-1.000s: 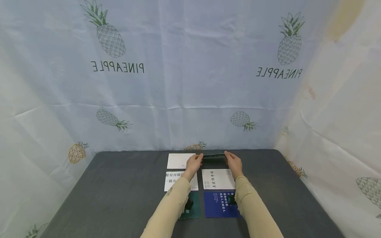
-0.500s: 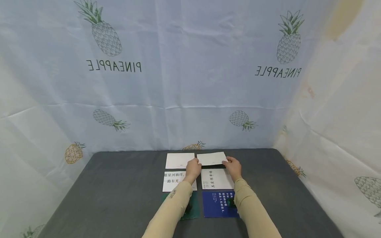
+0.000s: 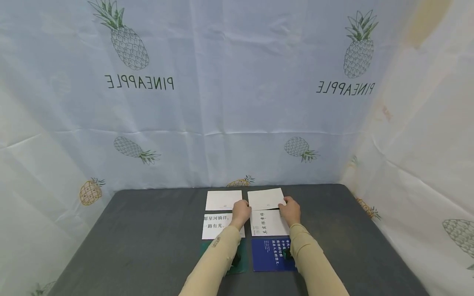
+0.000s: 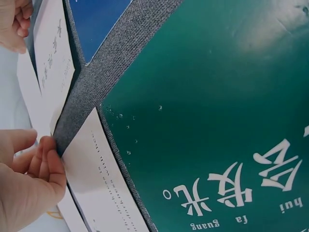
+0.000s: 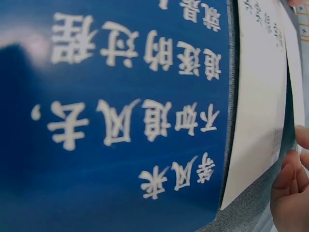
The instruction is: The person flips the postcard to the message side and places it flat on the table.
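A plain white card point(image 3: 265, 198) lies slightly askew at the far right of a two-column layout. My left hand point(image 3: 241, 213) holds its near left corner; in the left wrist view, the thumb and curled fingers point(image 4: 49, 162) meet there. At the near right corner, my right hand point(image 3: 290, 211) pinches the card edge, which the right wrist view shows with the fingers point(image 5: 288, 181) at the frame's side. Just nearer lies a white card with dark handwritten-style characters point(image 3: 267, 224). Another plain white card point(image 3: 221, 200) rests to the left, with a white printed card point(image 3: 214, 226) below it.
A blue card point(image 3: 266, 255) and a green card point(image 3: 240, 267), partly covered by my forearms, lie nearest me. All rest on a dark grey table point(image 3: 148, 242). Behind and beside it hangs pineapple-print cloth point(image 3: 237, 102).
The held card went from a raised, dark green side to its white side, tipping down toward the table. Both hands have come slightly nearer, and the card has shifted slightly right since half a second ago.
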The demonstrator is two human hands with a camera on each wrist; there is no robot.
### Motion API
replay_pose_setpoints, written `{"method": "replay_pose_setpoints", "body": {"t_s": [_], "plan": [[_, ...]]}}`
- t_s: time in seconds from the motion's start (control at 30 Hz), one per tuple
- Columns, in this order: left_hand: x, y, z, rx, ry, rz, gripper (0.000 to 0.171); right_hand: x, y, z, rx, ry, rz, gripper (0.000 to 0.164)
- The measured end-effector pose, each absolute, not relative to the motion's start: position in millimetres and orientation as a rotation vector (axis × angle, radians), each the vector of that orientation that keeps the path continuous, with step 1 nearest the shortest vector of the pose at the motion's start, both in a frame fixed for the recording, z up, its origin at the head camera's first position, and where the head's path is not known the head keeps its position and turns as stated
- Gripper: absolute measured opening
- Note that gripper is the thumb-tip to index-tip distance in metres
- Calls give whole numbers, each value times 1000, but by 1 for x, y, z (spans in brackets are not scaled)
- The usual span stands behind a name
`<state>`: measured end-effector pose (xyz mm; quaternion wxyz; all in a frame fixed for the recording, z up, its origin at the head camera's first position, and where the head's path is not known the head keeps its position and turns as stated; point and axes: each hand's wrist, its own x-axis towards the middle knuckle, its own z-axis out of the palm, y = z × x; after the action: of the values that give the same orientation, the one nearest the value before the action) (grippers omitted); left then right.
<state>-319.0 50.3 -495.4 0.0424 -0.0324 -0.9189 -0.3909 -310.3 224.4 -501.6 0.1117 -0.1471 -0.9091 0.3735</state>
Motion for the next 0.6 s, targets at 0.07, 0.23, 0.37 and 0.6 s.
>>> {"method": "replay_pose_setpoints", "body": {"t_s": [0.07,0.23,0.37,0.6], "plan": [[-319,51,-496,-111,-2829,-1197,19,-310,224,-503,-428,-2695,1044,40],[-319,51,-501,-175,-2835,-1172,38,-311,223,-505,-429,-2734,976,42],[-320,50,-502,-223,-2833,-1144,45,-310,220,-505,-433,-2745,956,43],[-322,48,-503,-220,-2842,-1171,39,-308,219,-500,-413,-2733,937,39]]}}
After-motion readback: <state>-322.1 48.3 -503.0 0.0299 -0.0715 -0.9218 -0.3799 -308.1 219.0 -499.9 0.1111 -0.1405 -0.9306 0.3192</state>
